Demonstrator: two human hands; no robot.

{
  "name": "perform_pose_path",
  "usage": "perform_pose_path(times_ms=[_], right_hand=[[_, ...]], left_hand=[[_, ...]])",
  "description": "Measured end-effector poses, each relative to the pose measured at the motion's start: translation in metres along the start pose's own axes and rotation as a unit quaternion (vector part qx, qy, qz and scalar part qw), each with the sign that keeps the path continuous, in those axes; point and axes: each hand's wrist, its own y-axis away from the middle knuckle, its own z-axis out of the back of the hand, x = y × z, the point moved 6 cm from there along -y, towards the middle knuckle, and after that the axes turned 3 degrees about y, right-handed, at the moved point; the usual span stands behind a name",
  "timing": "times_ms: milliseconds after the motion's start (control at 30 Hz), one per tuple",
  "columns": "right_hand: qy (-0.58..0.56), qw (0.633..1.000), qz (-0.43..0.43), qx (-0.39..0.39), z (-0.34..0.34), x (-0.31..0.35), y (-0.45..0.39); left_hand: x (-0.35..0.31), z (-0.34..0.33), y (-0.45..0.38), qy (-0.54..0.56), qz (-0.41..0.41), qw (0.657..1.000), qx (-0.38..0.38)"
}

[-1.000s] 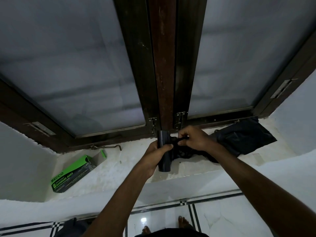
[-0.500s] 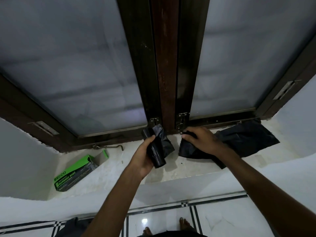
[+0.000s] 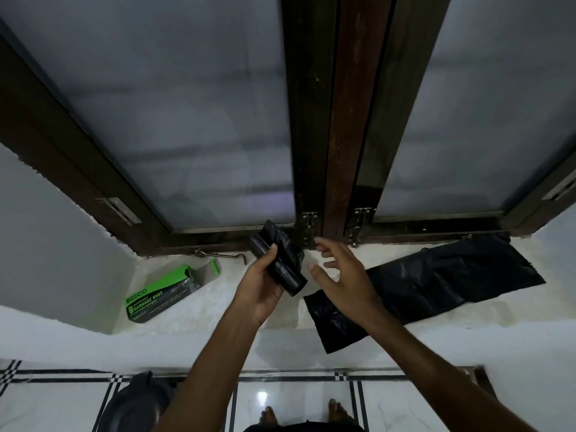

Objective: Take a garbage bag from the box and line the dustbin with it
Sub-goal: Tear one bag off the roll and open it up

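Observation:
My left hand (image 3: 260, 285) grips a black roll of garbage bags (image 3: 280, 260) above the white window sill, its loose end sticking up. My right hand (image 3: 339, 272) hovers just right of the roll, fingers spread, holding nothing. A detached black garbage bag (image 3: 436, 285) lies flat on the sill to the right, partly under my right forearm. The green and black garbage bag box (image 3: 159, 294) lies open on the sill at the left. A dark round dustbin (image 3: 137, 403) shows on the floor at the bottom left, partly hidden by my left arm.
A dark wooden window frame (image 3: 336, 120) with frosted panes rises behind the sill (image 3: 218, 294). A metal hook latch (image 3: 221, 255) lies by the frame. Below are a white tiled floor with black stripes and my bare feet (image 3: 302, 413).
The roll has separated from the torn-off bag. My right hand let go of the bag, which now lies flat on the sill, and lifted open beside the roll.

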Motion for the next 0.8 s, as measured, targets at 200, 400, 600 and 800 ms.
perform_pose_path(times_ms=[200, 400, 600, 800], right_hand=[[-0.268, 0.941, -0.179, 0.097, -0.043, -0.005, -0.002], [-0.371, 0.9, -0.195, 0.114, -0.061, 0.016, -0.014], [-0.358, 0.906, -0.171, 0.143, -0.077, 0.031, -0.027], [-0.327, 0.925, -0.138, 0.137, -0.084, 0.049, -0.047]], left_hand=[[-0.013, 0.012, 0.007, 0.028, -0.021, 0.999, 0.002], [-0.031, 0.021, 0.014, 0.058, -0.056, 0.997, -0.01], [-0.052, 0.039, 0.015, 0.1, -0.082, 0.991, -0.039], [-0.076, 0.061, 0.02, 0.007, -0.141, 0.988, -0.056]])
